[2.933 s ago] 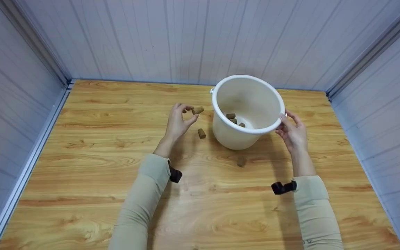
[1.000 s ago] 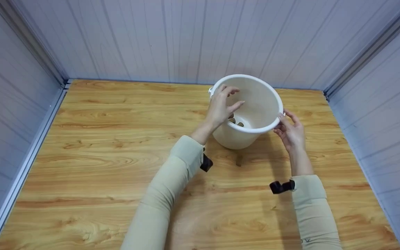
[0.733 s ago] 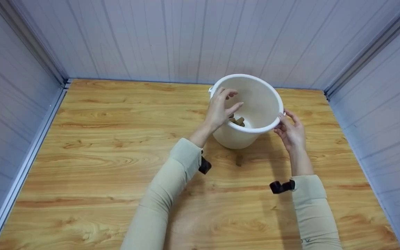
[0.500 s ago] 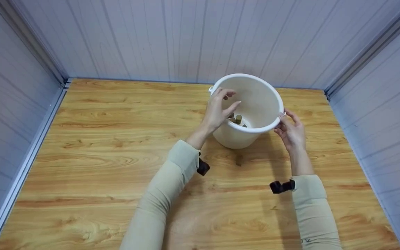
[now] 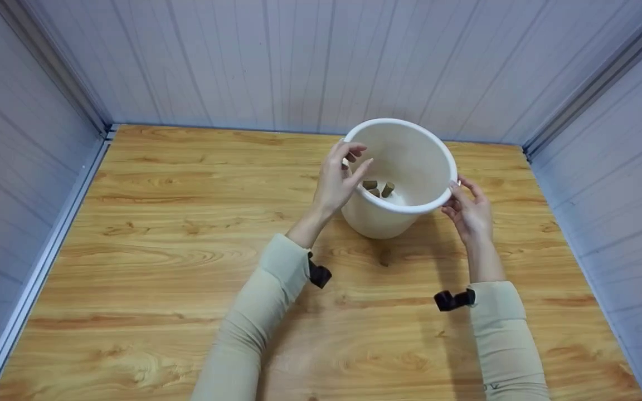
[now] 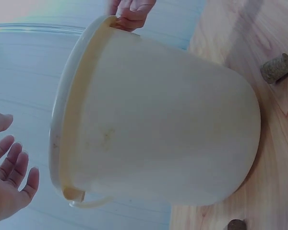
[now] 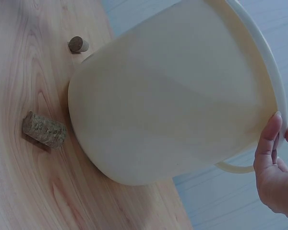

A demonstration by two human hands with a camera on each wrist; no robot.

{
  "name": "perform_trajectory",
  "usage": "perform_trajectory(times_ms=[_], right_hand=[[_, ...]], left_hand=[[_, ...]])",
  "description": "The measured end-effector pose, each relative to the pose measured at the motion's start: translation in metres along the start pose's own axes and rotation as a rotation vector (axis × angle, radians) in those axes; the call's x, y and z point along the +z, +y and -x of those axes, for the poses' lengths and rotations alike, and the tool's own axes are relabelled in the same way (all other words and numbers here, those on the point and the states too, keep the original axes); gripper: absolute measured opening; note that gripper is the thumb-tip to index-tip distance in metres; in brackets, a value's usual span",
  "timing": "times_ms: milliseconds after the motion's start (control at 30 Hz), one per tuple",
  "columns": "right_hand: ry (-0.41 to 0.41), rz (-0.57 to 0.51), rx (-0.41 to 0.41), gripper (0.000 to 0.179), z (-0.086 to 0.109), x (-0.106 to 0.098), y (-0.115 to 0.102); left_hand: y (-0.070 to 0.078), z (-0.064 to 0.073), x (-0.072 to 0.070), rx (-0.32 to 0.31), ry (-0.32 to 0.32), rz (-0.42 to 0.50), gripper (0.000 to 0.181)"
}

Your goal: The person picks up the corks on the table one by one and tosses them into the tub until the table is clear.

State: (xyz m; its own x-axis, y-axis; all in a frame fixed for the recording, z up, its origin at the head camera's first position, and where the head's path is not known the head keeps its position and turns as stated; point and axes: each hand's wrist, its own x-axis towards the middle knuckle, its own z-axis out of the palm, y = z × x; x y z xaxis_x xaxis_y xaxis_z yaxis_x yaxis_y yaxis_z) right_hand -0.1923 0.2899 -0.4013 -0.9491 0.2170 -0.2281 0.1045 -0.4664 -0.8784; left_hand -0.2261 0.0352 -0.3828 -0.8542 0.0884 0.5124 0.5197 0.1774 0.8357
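Observation:
A white plastic bucket (image 5: 374,220) stands upright on the wooden surface, with several corks (image 5: 388,190) lying inside at its bottom. My left hand (image 5: 335,178) is at the bucket's left rim, thumb and fingers spread with nothing between them; in the left wrist view a gap shows between its fingers and the rim. The right hand (image 5: 468,214) grips the right side of the rim, thumb against the wall and fingers at the edge. One loose cork (image 7: 44,129) lies in front of the bucket. Another cork (image 7: 78,44) lies to its left, hidden by my left arm in the head view.
The wood-grain tabletop (image 5: 148,250) meets a pale panelled wall (image 5: 215,67) behind the bucket, with more panels at left and right. A bucket handle (image 7: 235,167) hangs at the side near the right hand.
My left hand carried a cork over the bucket and let it go; the cork tumbled among the others inside. The hand has since drawn back left towards the rim. The right hand kept its grip.

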Motion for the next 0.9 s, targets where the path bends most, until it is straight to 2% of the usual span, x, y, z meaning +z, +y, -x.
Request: perform_trajectory(times_ms=[233,400,600,900], right_hand=[[0.008,0.013,0.003,0.031,0.001,0.000,-0.001],[0.006,0.017,0.004,0.032,0.001,0.000,-0.001],[0.013,0.029,0.000,0.032,0.001,0.000,-0.001],[0.002,0.015,-0.002,0.032,0.000,0.000,0.000]], left_hand=[[-0.012,0.011,-0.007,-0.058,0.071,0.078,0.023],[-0.025,0.022,-0.010,-0.106,0.106,0.083,0.022],[-0.040,0.033,-0.014,-0.143,0.120,0.057,0.022],[-0.063,0.050,-0.018,-0.184,0.106,0.013,0.021]])
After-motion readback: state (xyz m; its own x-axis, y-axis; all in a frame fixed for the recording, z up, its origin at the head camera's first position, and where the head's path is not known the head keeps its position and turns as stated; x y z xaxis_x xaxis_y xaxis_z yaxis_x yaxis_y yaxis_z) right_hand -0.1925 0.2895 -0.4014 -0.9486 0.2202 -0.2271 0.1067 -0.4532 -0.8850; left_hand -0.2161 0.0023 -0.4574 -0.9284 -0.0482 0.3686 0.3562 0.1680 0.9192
